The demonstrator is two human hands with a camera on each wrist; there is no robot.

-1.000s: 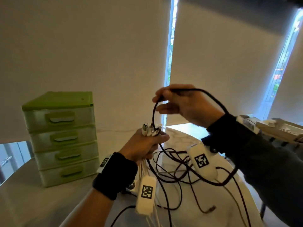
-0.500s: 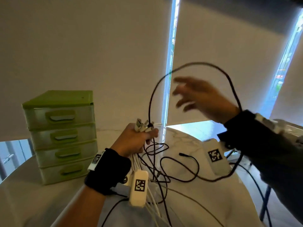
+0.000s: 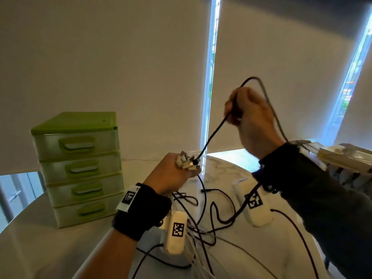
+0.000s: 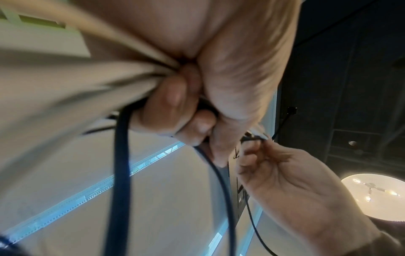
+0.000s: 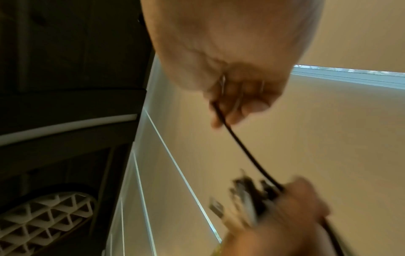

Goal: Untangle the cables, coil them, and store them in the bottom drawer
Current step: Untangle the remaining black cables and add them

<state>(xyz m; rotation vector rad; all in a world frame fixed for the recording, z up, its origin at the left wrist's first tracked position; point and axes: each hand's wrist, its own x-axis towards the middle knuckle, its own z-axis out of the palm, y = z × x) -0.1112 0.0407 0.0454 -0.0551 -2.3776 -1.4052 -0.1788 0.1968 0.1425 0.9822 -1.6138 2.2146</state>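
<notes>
My left hand point(image 3: 177, 174) is raised over the table and grips a bundle of white and black cables, their plugs point(image 3: 186, 161) sticking up out of the fist. In the left wrist view the fingers point(image 4: 175, 110) curl tight round the white strands point(image 4: 92, 69) and a black strand point(image 4: 120, 155). My right hand point(image 3: 247, 113) is higher and to the right, pinching a black cable point(image 3: 213, 133) that runs taut down to the plugs and loops over the hand. Loose black cable tangles point(image 3: 211, 214) lie on the table below. The green drawer unit point(image 3: 78, 168) stands at the left, all drawers closed.
The round marble table point(image 3: 251, 248) carries the loose cables; its edge curves away at the right. A cluttered white rack point(image 3: 342, 156) sits at the far right. Window blinds point(image 3: 120, 67) hang behind the table.
My right hand, spread open half a second ago with the black cable looping over it, has closed on that cable and pulls it taut. The left hand has held the bundle throughout.
</notes>
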